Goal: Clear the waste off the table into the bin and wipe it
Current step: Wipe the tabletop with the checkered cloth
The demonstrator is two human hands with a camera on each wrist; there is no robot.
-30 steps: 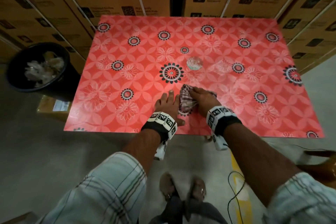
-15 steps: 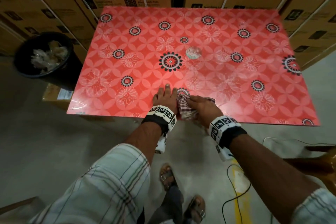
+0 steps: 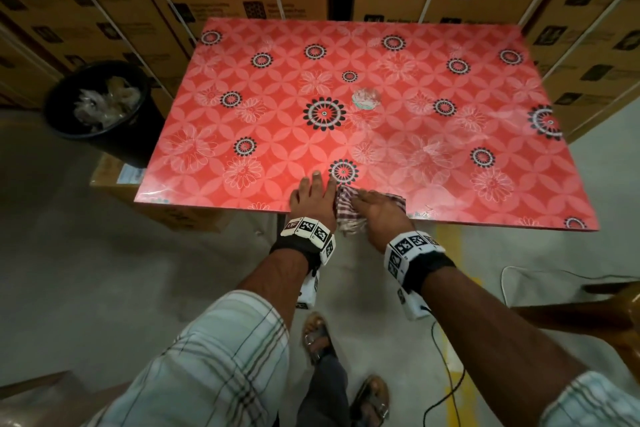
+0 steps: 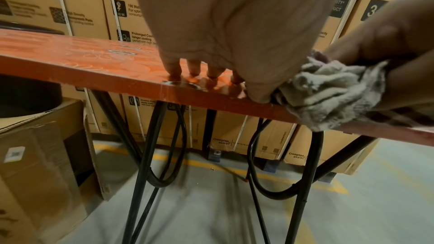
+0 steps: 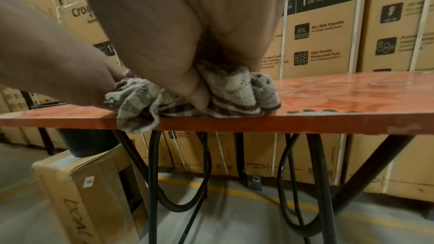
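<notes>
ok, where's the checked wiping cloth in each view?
Head: checked wiping cloth at the near table edge, bottom centre, under the right hand.
Left wrist: right side, bunched over the edge.
Right wrist: centre, under the thumb.
Shared landmark: the red patterned tabletop's near edge.

A bunched checked cloth [image 3: 349, 215] hangs over the red flowery table's [image 3: 450, 156] near edge. The black bin [image 3: 100, 135] holds crumpled waste.
</notes>
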